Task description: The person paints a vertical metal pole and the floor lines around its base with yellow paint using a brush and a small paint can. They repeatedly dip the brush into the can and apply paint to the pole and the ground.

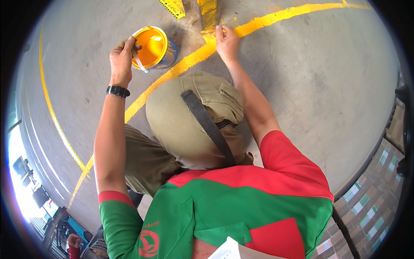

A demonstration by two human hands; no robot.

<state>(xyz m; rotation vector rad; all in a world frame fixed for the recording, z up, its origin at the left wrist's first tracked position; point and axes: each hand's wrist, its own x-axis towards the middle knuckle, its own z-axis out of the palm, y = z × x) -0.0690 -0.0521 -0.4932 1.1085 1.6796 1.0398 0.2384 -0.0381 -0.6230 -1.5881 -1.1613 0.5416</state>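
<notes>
My left hand (121, 56) grips the rim of an open paint can (156, 48) filled with yellow paint, held just above the concrete floor. A black watch sits on that wrist. My right hand (226, 42) holds a paintbrush (210, 17) whose yellow-coated bristles rest on the floor where a painted yellow line (189, 62) meets a branch. I am crouched, and my bent knee in olive trousers (189, 116) fills the middle of the view, with a black strap across it.
Another thin yellow line (51, 108) curves along the left of the grey concrete floor. Stacked cartons (371, 203) stand at the lower right. At the lower left are a bright doorway and a blue machine (71, 228).
</notes>
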